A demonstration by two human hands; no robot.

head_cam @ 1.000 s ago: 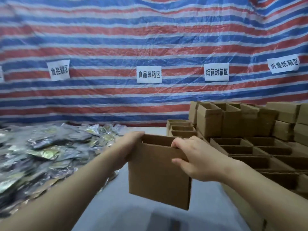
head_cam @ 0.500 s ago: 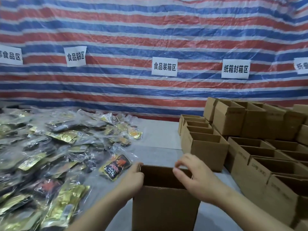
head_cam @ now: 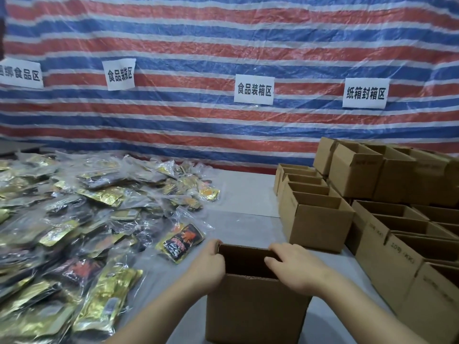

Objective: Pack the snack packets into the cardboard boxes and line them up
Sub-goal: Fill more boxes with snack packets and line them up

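- We see an open cardboard box (head_cam: 253,309) standing upright on the grey table (head_cam: 246,189), at the near edge and right in front of us.
- Our left hand (head_cam: 206,266) grips the box's left rim, fingers curled over the top edge.
- Our right hand (head_cam: 295,266) holds the right rim, its fingers hooked over the edge into the opening.
- Inside the box we make out only dark shadow; we cannot tell what it holds.
- Just left of the box lies a black and red snack packet (head_cam: 182,240) in clear wrap, at the edge of a wide heap of snack packets (head_cam: 74,232), gold and black.
- To the right, a row of open boxes (head_cam: 308,207) runs toward the back, with more boxes (head_cam: 407,244) beside it and stacked boxes (head_cam: 372,170) behind.
- Behind all this hangs a striped tarp (head_cam: 223,45) in red, white and blue, bearing white paper signs (head_cam: 253,92).
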